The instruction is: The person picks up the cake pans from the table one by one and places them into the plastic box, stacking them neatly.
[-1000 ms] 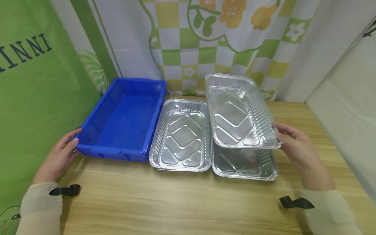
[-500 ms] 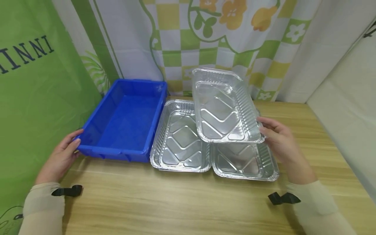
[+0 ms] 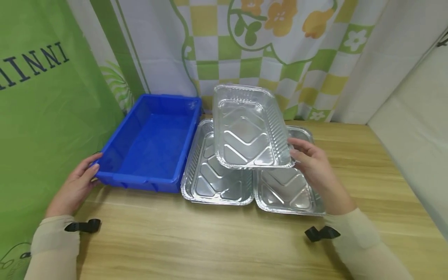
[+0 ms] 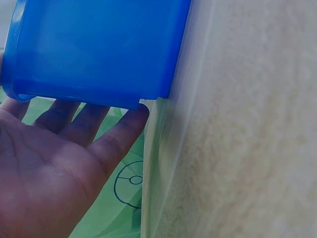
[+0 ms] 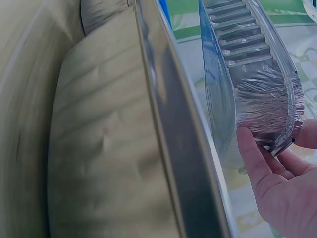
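Note:
In the head view my right hand (image 3: 313, 169) pinches the near right corner of a foil pan (image 3: 243, 130), held tilted above two more pans. Thumb and fingers meet at its rim (image 5: 285, 141) in the right wrist view. Below it, a left foil pan (image 3: 206, 175) and a right foil pan (image 3: 287, 190) lie side by side on the table, both partly covered by it. My left hand (image 3: 74, 186) holds the near left corner of a blue plastic bin (image 3: 150, 147). In the left wrist view its fingers lie against the bin's outer wall (image 4: 99, 54).
The wooden table (image 3: 196, 241) carries the bin and pans. A green cloth (image 3: 45, 116) hangs at the left, a patterned curtain (image 3: 210, 46) behind, and a pale wall covering (image 3: 416, 105) at the right. Black straps with small modules sit on both wrists.
My right hand has carried the foil pan leftward, from above the right pan to over the gap between the two pans. The left hand has stayed on the bin's corner.

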Tool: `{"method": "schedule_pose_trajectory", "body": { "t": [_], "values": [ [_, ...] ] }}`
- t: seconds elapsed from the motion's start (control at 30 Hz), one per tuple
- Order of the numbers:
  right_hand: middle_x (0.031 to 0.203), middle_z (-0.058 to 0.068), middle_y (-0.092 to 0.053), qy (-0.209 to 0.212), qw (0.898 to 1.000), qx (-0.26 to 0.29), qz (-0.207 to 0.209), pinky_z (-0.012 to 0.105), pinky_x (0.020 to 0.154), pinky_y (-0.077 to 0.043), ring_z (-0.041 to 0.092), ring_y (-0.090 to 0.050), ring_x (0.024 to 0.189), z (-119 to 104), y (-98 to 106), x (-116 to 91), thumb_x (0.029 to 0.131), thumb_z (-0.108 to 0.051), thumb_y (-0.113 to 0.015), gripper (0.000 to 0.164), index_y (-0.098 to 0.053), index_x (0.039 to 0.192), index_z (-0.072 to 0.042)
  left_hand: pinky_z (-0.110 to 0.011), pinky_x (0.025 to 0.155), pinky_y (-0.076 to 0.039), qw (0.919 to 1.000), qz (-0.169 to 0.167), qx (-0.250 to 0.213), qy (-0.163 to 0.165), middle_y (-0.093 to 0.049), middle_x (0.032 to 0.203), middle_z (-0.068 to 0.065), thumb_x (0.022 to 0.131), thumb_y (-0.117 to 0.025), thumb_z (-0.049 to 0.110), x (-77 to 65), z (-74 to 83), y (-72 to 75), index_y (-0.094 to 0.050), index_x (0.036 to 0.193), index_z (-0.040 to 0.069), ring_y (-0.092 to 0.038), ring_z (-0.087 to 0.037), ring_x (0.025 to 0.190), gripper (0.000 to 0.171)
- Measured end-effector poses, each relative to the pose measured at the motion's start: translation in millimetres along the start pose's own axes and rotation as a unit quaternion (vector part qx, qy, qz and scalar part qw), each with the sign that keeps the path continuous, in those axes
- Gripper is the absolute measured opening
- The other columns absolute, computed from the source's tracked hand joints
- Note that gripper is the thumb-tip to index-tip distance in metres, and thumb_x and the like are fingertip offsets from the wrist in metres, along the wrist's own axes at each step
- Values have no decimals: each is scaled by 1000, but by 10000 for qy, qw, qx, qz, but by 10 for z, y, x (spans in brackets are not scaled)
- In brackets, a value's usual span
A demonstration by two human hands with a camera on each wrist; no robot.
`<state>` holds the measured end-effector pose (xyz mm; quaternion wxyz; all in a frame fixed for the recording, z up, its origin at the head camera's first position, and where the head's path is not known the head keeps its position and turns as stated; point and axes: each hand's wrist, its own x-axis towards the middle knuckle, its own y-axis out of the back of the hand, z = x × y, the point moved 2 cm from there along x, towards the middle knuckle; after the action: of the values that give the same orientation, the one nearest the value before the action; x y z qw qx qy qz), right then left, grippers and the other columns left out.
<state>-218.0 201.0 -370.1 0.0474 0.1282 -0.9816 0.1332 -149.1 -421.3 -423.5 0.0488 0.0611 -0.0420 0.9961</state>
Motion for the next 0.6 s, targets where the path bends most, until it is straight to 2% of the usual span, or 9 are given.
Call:
{"method": "schedule_pose_trajectory", "body": {
  "t": [0.3,0.47,0.6],
  "values": [
    [114,10,-57,-207,9997,-154,-22,23,75,-57,14,-61,90,85,-252,90,96,2,-58,38,-49,133,7,-15,91,-49,10000,13,51,79,-37,140,-4,107,-40,12,8,-6,-8,-35,152,12,-54,-2,116,46],
    [116,11,-57,-337,9986,-394,-87,25,76,-58,15,-61,91,142,-447,153,96,5,-55,44,-42,137,13,-15,91,-49,9998,32,166,96,-38,139,-3,107,-40,14,2,-9,-3,-33,153,11,-54,-2,116,46],
    [124,16,-54,-373,9972,-620,-202,25,77,-57,14,-60,91,173,-601,211,96,5,-53,46,-40,139,14,-16,91,-50,9999,10,142,64,-40,138,-2,107,-40,14,3,-12,-1,-34,153,12,-55,-3,115,46]
  ]
}}
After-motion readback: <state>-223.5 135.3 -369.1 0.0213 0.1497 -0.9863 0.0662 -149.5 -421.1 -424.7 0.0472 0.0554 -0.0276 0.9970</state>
